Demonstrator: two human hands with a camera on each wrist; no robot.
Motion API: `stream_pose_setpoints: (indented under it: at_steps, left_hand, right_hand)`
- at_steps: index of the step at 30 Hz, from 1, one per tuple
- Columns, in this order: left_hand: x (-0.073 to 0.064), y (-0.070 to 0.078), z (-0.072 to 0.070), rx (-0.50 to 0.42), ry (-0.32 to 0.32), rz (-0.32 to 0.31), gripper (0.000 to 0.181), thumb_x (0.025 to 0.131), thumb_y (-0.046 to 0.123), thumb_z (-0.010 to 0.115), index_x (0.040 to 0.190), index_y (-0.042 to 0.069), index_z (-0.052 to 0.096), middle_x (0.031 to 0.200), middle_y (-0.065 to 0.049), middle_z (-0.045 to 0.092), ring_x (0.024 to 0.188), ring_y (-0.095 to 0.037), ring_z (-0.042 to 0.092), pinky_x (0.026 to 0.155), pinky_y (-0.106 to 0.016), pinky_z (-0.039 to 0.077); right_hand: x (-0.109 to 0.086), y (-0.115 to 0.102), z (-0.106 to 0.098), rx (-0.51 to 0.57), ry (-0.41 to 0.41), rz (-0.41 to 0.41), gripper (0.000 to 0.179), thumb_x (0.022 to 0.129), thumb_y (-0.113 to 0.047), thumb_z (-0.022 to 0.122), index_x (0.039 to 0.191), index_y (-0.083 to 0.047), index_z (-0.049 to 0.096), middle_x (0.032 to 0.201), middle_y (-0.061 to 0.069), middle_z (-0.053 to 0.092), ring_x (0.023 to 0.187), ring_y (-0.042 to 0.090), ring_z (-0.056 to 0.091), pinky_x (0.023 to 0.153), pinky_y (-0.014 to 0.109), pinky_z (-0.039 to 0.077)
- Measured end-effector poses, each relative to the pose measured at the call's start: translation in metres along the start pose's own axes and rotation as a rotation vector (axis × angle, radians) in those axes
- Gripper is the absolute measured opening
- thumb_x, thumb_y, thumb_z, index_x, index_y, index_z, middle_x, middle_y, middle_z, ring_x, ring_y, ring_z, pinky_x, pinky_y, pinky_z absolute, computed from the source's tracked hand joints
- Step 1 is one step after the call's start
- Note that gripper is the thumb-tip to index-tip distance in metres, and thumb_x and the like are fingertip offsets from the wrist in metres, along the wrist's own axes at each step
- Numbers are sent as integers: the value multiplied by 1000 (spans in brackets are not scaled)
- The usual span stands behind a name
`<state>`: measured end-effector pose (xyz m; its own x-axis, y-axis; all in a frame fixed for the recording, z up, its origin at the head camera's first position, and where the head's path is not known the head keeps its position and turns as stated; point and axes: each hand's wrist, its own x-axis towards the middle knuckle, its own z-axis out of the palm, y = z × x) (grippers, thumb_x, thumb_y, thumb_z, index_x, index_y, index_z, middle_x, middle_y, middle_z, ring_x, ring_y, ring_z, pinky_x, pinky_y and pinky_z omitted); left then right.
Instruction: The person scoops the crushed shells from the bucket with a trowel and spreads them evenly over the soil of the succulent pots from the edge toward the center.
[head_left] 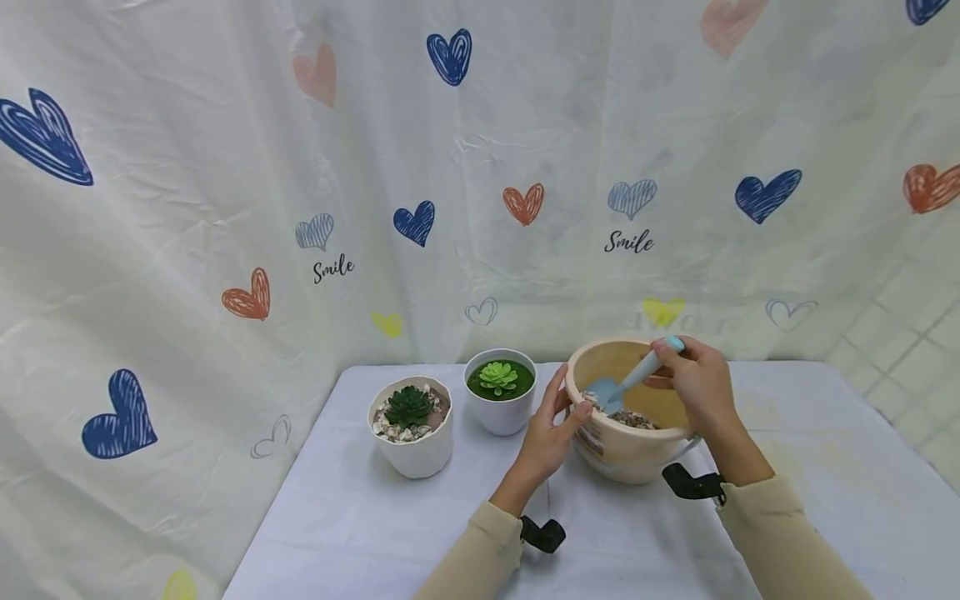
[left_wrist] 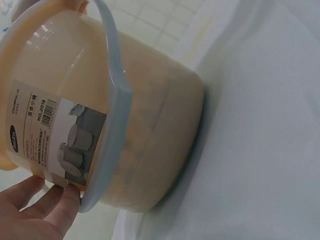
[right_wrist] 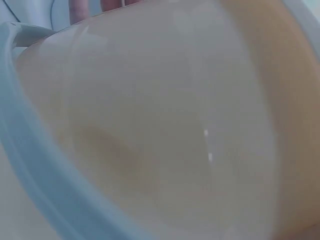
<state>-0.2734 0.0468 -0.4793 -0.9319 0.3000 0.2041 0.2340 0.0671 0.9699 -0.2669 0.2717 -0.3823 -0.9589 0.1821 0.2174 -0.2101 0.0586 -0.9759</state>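
A cream plastic bucket point(head_left: 626, 462) stands on the table, tilted with its mouth towards me. My right hand point(head_left: 701, 385) grips the handle of a small light-blue shovel point(head_left: 639, 372), whose blade dips inside the bucket by the left rim. Mixed gravel point(head_left: 637, 421) shows low in the bucket and around the blade. At the bucket's left rim, my left hand point(head_left: 543, 442) holds it with thumb and fingers spread. In the left wrist view, its fingertips point(left_wrist: 70, 197) press the wall beside a printed label point(left_wrist: 55, 135). The blue-grey carrying handle point(left_wrist: 114, 125) hangs down the side.
Left of the bucket stand a white pot point(head_left: 504, 415) with a light-green succulent and a nearer white pot point(head_left: 415, 457) with a dark-green succulent among pebbles. A white cloth covers the table point(head_left: 360, 533). A heart-printed curtain point(head_left: 555, 125) hangs behind it.
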Motion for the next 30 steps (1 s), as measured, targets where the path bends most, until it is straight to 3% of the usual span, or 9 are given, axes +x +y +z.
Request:
stream_pose_setpoints:
  at_steps: [3,11,18,30]
  left_hand:
    - [0,1,-1,0,4,-9,65,100,57,57,154,60,22,155,8,51,145,-18,46,113,-49,45]
    - [1,0,-1,3,4,-10,63,99,58,57,151,65,21,155,9,51,144,-17,47,112,-47,46]
    - [2,-1,-1,5,-1,-15,65,97,62,58,151,65,21,155,10,51,144,-17,47,112,-47,47]
    - [3,-2,-1,17,5,-16,65,98,61,57,152,64,21,155,9,50,144,-17,47,111,-48,47]
  right_hand:
    - [0,-1,1,67,43,-13,16,102,-27,64,104,-12,68,82,-13,76,73,8,76,63,29,61]
    - [-5,-3,4,165,129,-20,16,99,-26,68,96,-10,70,81,-8,78,70,9,76,60,29,61]
    - [-12,-4,-6,336,84,-47,9,100,-15,65,98,-9,73,86,-1,79,75,13,78,62,31,62]
    - [-19,2,-39,601,65,-6,19,95,-18,70,101,0,74,91,11,80,80,24,79,67,39,62]
